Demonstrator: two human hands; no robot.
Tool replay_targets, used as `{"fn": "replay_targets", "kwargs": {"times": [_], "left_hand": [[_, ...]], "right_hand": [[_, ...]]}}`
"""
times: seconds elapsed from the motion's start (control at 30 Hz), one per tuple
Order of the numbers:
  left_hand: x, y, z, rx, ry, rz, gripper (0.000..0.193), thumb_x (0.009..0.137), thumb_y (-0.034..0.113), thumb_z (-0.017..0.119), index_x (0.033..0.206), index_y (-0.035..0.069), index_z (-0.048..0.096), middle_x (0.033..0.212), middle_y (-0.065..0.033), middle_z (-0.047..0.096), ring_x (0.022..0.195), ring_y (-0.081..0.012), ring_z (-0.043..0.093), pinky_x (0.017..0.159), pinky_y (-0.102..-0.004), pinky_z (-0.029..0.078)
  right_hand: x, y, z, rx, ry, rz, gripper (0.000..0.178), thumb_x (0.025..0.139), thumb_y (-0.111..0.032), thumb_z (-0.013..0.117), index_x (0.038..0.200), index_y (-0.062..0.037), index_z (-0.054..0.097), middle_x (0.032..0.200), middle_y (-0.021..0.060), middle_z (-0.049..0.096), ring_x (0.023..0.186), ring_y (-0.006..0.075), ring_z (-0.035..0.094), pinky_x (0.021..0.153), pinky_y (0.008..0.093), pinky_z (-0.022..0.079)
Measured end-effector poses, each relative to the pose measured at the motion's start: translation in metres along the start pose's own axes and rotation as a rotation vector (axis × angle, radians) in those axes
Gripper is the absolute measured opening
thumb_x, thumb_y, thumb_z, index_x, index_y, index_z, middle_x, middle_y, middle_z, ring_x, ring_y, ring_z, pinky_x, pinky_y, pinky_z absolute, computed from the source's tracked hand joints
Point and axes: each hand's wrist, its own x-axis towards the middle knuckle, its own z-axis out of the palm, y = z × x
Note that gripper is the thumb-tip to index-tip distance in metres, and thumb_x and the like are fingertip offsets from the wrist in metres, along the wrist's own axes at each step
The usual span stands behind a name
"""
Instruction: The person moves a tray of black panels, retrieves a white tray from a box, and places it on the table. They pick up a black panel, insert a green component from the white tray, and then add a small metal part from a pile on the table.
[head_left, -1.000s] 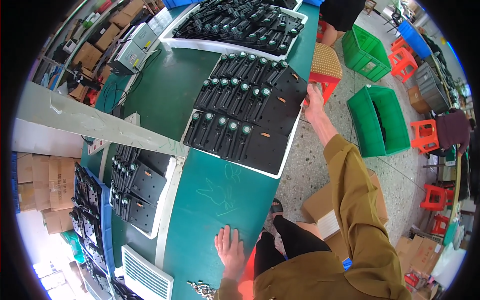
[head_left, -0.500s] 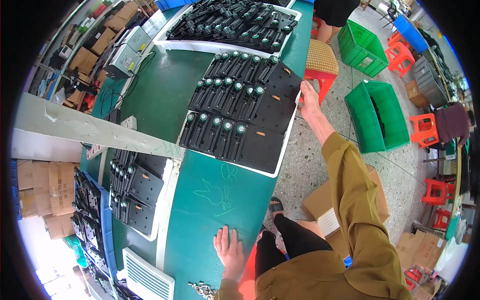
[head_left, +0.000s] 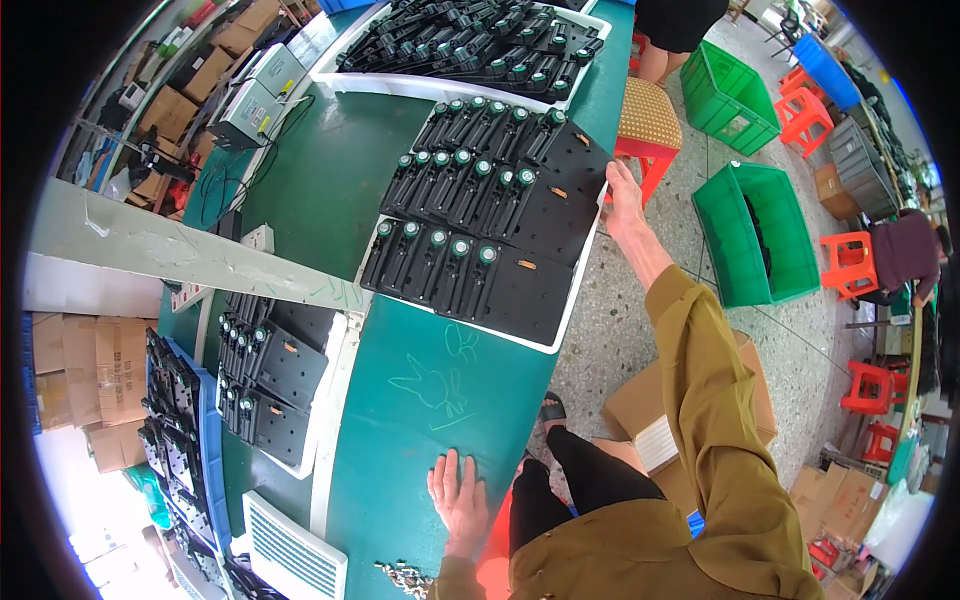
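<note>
My left hand lies flat on the green tabletop, fingers spread, holding nothing. Beyond it, to the right, my right hand is closed on the right edge of a white tray; the undersides of its fingers are hidden. In the tray lie black flat plates with holes. Rows of black handle-shaped parts with round green-and-white ends rest on them. Close to my left wrist sits a small pile of metal pieces, too small to name.
A larger white tray of similar black parts stands at the far end. A beam crosses on the left, near another tray. On the floor to the right are green crates, a red stool and an open carton.
The whole view has shifted very slightly. Both hands keep their places, the left on the tabletop and the right at the tray's edge.
</note>
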Motion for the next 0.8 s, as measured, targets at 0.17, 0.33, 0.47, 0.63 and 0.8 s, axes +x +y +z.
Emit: {"fn": "replay_targets", "kwargs": {"times": [0.17, 0.33, 0.47, 0.63, 0.8], "left_hand": [[0.000, 0.001, 0.000, -0.004, -0.003, -0.002, 0.037, 0.087, 0.020, 0.054, 0.121, 0.007, 0.059, 0.139, -0.0159, 0.044, 0.128, -0.0370, 0.039, 0.106, -0.0527, 0.025], [0.001, 0.003, -0.003, 0.008, -0.011, -0.007, 0.036, 0.087, 0.020, 0.053, 0.121, 0.007, 0.059, 0.138, -0.0160, 0.044, 0.128, -0.0369, 0.038, 0.107, -0.0525, 0.025], [0.003, 0.003, -0.001, -0.002, -0.006, -0.007, 0.036, 0.088, 0.021, 0.053, 0.120, 0.007, 0.059, 0.138, -0.0160, 0.044, 0.128, -0.0369, 0.038, 0.107, -0.0526, 0.025], [0.003, 0.002, -0.001, 0.003, -0.010, -0.005, 0.036, 0.088, 0.021, 0.054, 0.121, 0.007, 0.059, 0.139, -0.0158, 0.043, 0.128, -0.0368, 0.038, 0.106, -0.0527, 0.025], [0.005, 0.006, -0.007, -0.004, -0.001, -0.012, 0.038, 0.086, 0.020, 0.055, 0.121, 0.007, 0.059, 0.139, -0.0156, 0.044, 0.127, -0.0371, 0.039, 0.106, -0.0531, 0.026]], "right_hand": [[0.008, 0.007, -0.008, 0.002, 0.044, 0.006, 0.056, 0.094, -0.038, 0.051, 0.144, -0.0222, 0.031, 0.142, -0.0043, 0.039, 0.131, 0.0173, 0.034, 0.093, 0.0551, 0.034], [0.022, 0.014, -0.016, -0.036, 0.021, -0.026, 0.054, 0.095, -0.036, 0.049, 0.144, -0.0230, 0.030, 0.140, -0.0054, 0.040, 0.129, 0.0164, 0.035, 0.092, 0.0550, 0.035], [0.023, 0.015, -0.017, -0.012, 0.031, -0.013, 0.050, 0.096, -0.036, 0.048, 0.142, -0.0238, 0.034, 0.137, -0.0062, 0.042, 0.128, 0.0153, 0.036, 0.091, 0.0542, 0.035], [0.013, 0.008, -0.012, 0.012, 0.060, -0.011, 0.063, 0.093, -0.031, 0.054, 0.147, -0.0159, 0.025, 0.146, 0.0017, 0.034, 0.131, 0.0201, 0.033, 0.097, 0.0515, 0.033], [0.022, 0.022, -0.029, 0.108, 0.067, 0.013, 0.055, 0.091, -0.035, 0.056, 0.140, -0.0226, 0.035, 0.128, -0.0034, 0.045, 0.122, 0.0159, 0.038, 0.092, 0.0530, 0.031]]}}
